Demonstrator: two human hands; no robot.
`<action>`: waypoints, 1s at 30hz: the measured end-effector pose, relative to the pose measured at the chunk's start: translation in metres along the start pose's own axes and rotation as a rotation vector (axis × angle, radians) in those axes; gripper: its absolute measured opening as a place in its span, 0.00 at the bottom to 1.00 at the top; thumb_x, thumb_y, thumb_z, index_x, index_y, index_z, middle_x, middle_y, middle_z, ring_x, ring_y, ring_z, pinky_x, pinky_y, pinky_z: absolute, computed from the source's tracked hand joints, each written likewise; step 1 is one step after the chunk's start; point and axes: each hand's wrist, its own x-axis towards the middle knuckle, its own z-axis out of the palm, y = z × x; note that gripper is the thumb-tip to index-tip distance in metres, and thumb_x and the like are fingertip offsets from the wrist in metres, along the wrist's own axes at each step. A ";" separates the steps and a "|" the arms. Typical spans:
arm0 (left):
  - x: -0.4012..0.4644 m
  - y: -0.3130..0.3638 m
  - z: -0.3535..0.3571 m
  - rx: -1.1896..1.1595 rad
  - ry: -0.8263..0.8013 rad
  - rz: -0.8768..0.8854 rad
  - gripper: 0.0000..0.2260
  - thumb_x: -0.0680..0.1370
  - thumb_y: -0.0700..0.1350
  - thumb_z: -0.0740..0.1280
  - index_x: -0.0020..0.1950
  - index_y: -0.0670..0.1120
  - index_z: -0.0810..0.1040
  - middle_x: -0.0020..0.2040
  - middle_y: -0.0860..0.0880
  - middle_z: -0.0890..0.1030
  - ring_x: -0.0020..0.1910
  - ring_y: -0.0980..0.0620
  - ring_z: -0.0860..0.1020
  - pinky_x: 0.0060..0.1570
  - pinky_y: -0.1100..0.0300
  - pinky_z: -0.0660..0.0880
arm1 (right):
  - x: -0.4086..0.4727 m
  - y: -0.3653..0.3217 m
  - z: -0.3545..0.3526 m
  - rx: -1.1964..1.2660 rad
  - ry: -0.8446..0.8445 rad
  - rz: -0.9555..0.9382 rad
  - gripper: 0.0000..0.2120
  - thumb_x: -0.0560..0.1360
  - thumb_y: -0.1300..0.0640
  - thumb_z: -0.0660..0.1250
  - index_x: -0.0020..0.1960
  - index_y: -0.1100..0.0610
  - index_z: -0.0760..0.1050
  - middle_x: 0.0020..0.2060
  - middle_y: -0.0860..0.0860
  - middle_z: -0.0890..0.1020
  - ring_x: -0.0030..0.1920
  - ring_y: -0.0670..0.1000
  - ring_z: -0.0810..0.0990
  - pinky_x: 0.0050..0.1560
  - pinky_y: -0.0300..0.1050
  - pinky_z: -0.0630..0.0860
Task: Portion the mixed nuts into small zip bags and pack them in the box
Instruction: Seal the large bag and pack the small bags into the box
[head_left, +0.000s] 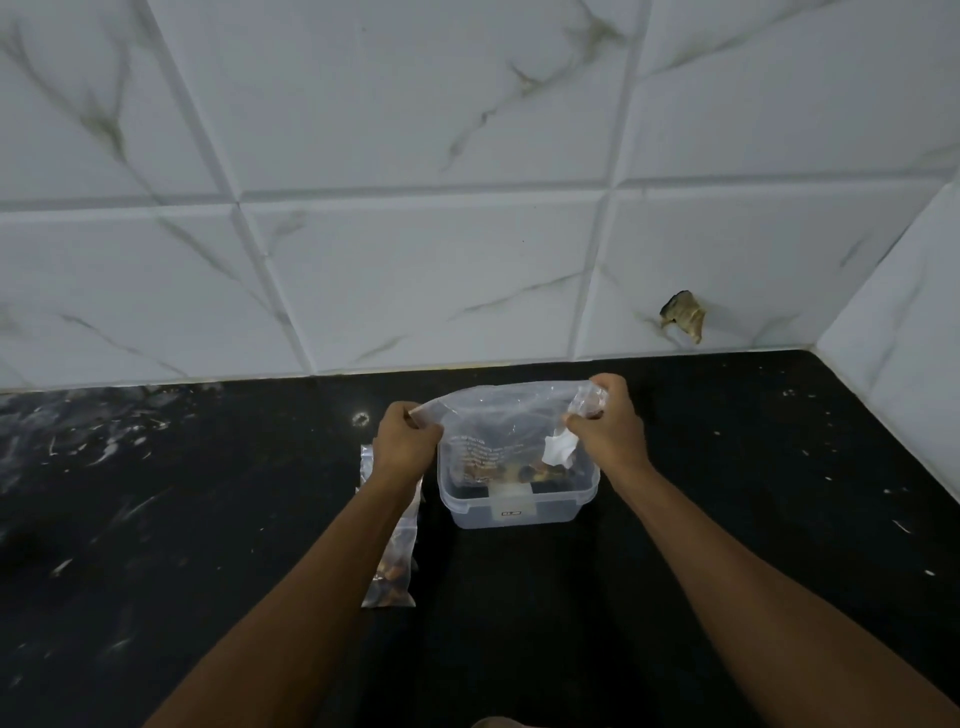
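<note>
Zip bag (498, 421) is pinched at both top corners by left hand (402, 441) and right hand (605, 428), stretched over clear box (514, 506) near countertop (727, 519) back edge.

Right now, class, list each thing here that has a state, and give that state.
Large zip bag: held up by its top over the box, nuts at the bottom.
Clear plastic box: open, no lid.
Small zip bag: lying flat on the counter, nuts inside.
Left hand: gripping.
Right hand: gripping.
</note>
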 end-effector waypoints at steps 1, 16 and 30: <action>0.001 0.000 0.000 0.016 -0.010 -0.004 0.14 0.78 0.38 0.67 0.63 0.45 0.72 0.54 0.47 0.78 0.44 0.56 0.75 0.36 0.65 0.71 | 0.003 0.002 -0.001 -0.038 -0.050 0.053 0.23 0.73 0.60 0.71 0.64 0.52 0.67 0.56 0.52 0.76 0.50 0.50 0.76 0.43 0.40 0.74; 0.027 0.019 0.007 1.274 -0.294 0.610 0.39 0.72 0.61 0.71 0.78 0.51 0.57 0.74 0.48 0.69 0.73 0.48 0.67 0.75 0.41 0.51 | 0.027 -0.005 -0.001 -1.036 -0.463 -0.349 0.49 0.66 0.37 0.73 0.77 0.51 0.51 0.76 0.51 0.59 0.76 0.58 0.55 0.72 0.65 0.51; 0.044 0.019 0.026 1.431 -0.262 0.712 0.24 0.75 0.52 0.72 0.66 0.48 0.68 0.57 0.48 0.80 0.56 0.47 0.78 0.63 0.49 0.65 | 0.038 0.010 0.016 -1.270 -0.129 -0.604 0.26 0.68 0.43 0.74 0.59 0.51 0.67 0.47 0.50 0.81 0.49 0.53 0.79 0.54 0.51 0.68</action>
